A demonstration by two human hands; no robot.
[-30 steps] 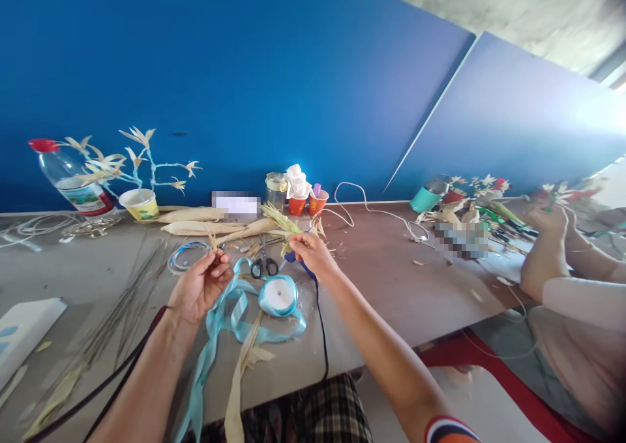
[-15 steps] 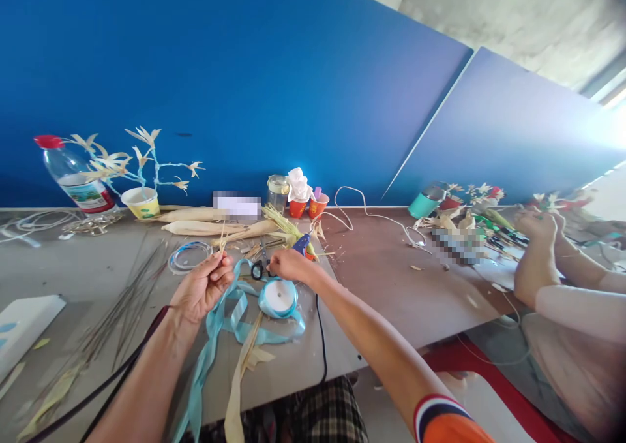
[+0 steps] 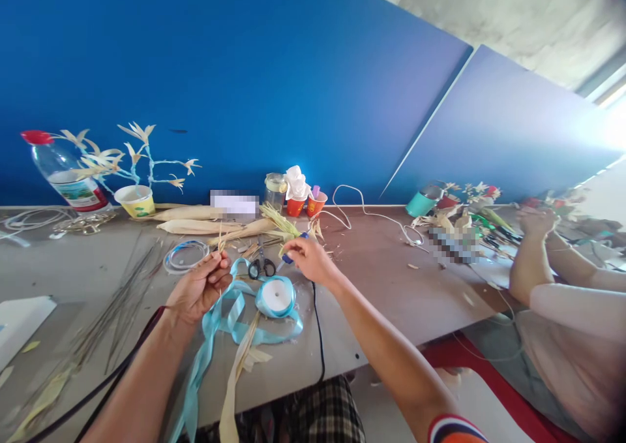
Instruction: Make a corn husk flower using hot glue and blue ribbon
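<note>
My left hand (image 3: 208,283) is closed in a pinch on a thin pale strip of husk (image 3: 222,239) that sticks up from the fingertips. My right hand (image 3: 308,257) has its fingers curled around a blue glue gun (image 3: 288,258), mostly hidden by the hand. Between the hands lie black-handled scissors (image 3: 261,267). Just below them is a spool of light blue ribbon (image 3: 276,296), its loose ribbon (image 3: 210,338) trailing down past the table's front edge. A dried husk strip (image 3: 235,378) lies beside the ribbon.
Behind stand a yellow paper cup (image 3: 134,203) with husk flowers, a tilted bottle (image 3: 68,179), a jar (image 3: 275,192) and red cups (image 3: 296,207). Thin wires (image 3: 117,286) lie left. A black cord (image 3: 317,332) crosses the table. Another person's hands (image 3: 538,224) work at right.
My right hand has moved away from the scissors, to the right, and has taken hold of the glue gun. My left hand still pinches the husk strip in nearly the same place.
</note>
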